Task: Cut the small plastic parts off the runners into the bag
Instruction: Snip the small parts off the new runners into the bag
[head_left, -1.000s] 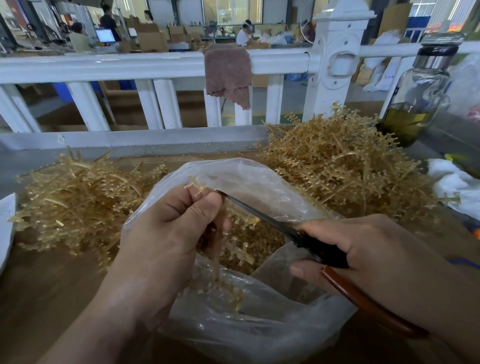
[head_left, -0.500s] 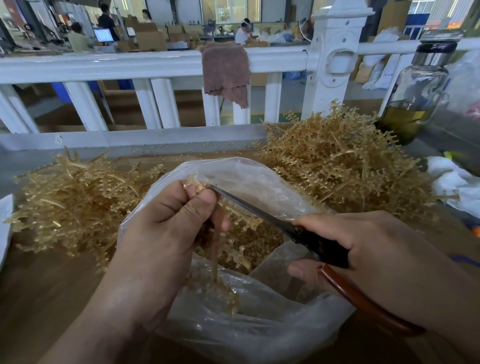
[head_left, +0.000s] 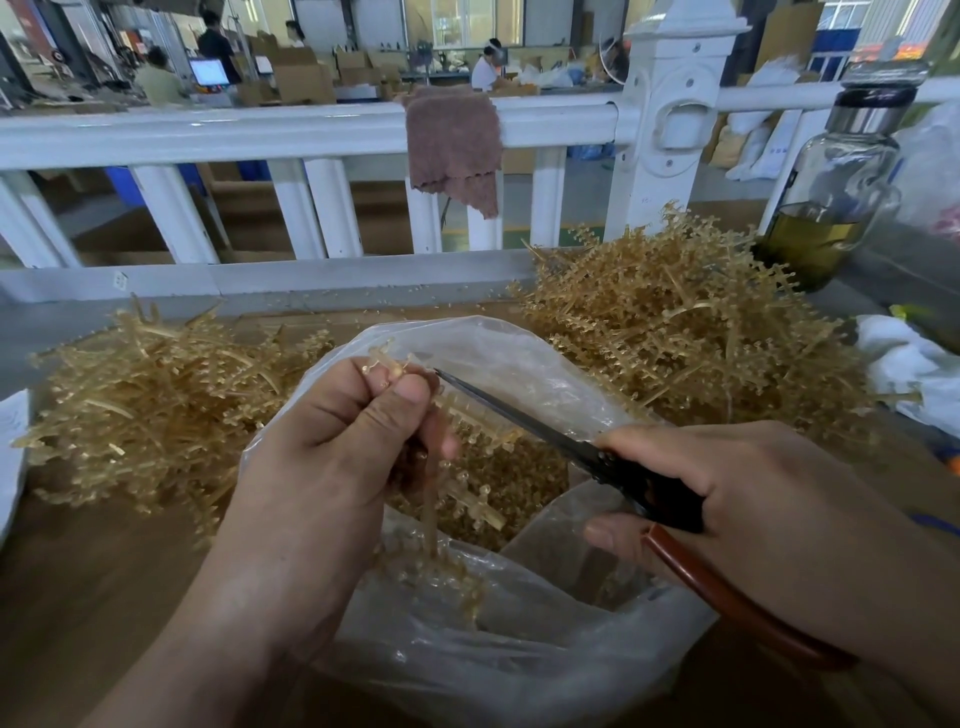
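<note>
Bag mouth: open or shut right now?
Open. The bag has its rim spread wide, a heap of cut parts shows inside, and the left hand holds a runner over the opening.

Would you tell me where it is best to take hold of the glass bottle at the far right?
The glass bottle stands upright, with the pile of runners crowding its lower left. So I would grip round its clear upper body, just below the metal cap, coming from the near side.
</note>
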